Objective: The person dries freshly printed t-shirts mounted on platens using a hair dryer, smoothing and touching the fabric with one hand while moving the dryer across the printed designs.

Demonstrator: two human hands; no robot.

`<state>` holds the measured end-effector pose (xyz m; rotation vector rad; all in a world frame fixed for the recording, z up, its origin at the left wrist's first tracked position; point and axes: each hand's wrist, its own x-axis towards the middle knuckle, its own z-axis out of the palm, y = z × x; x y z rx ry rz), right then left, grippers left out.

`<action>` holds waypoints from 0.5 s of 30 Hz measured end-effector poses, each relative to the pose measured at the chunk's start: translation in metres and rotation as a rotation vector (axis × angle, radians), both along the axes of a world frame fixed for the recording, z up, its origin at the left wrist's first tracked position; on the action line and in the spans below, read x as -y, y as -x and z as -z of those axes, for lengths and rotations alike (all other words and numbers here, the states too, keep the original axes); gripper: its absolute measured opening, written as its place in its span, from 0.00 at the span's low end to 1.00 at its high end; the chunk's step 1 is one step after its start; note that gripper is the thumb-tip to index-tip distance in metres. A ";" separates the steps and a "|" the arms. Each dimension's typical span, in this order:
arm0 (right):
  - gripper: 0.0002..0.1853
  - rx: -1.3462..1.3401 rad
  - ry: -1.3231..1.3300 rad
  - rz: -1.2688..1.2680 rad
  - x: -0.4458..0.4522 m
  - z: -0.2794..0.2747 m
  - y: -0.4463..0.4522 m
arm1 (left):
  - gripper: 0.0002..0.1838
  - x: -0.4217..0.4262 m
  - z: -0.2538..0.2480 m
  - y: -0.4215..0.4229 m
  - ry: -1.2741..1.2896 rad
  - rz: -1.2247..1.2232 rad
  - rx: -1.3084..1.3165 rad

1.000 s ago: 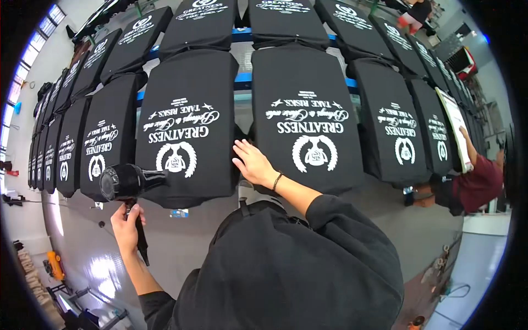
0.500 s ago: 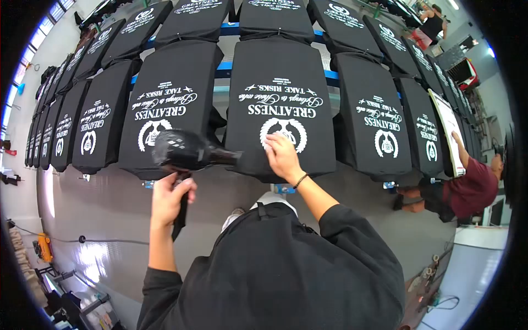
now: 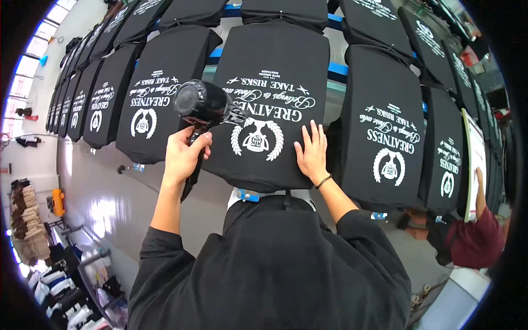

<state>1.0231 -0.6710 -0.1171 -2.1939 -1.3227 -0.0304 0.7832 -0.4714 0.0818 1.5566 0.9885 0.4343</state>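
Observation:
My left hand [image 3: 183, 157] is wrapped round the handle of a black hair dryer [image 3: 201, 103]. Its nozzle points right, over the white print on the middle black T-shirt [image 3: 272, 52], which is stretched on a board in front of me. On that shirt's right side, beside the white wreath emblem [image 3: 257, 140], my right hand [image 3: 312, 154] lies with its fingers spread, wearing a dark bracelet. The nozzle hides part of the lettering.
More printed black T-shirts on boards stand to the left [image 3: 159, 82] and right [image 3: 382, 110], with another row behind. A co-worker in a maroon shirt [image 3: 476, 239] holds a white-faced frame [image 3: 476, 165] at the right. Shelving [image 3: 99, 275] stands lower left.
My right hand has moved from the emblem to the shirt's right side and spread out. The hair dryer has come up and right, its nozzle now over the print. The view has shifted.

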 end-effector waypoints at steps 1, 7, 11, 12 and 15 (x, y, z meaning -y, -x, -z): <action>0.28 -0.009 0.010 -0.018 -0.001 0.001 -0.004 | 0.09 0.002 0.000 0.002 0.017 -0.052 0.009; 0.29 -0.018 0.004 -0.049 -0.007 0.006 -0.027 | 0.09 0.040 -0.005 0.036 0.042 -0.175 -0.048; 0.30 -0.023 0.010 -0.077 -0.008 0.013 -0.039 | 0.10 0.072 -0.010 0.048 0.081 -0.274 -0.075; 0.30 -0.020 0.007 -0.091 -0.009 0.013 -0.041 | 0.10 0.075 -0.010 0.049 0.094 -0.267 -0.097; 0.30 -0.031 0.007 -0.099 -0.010 0.014 -0.043 | 0.10 0.074 -0.008 0.039 0.033 -0.307 -0.089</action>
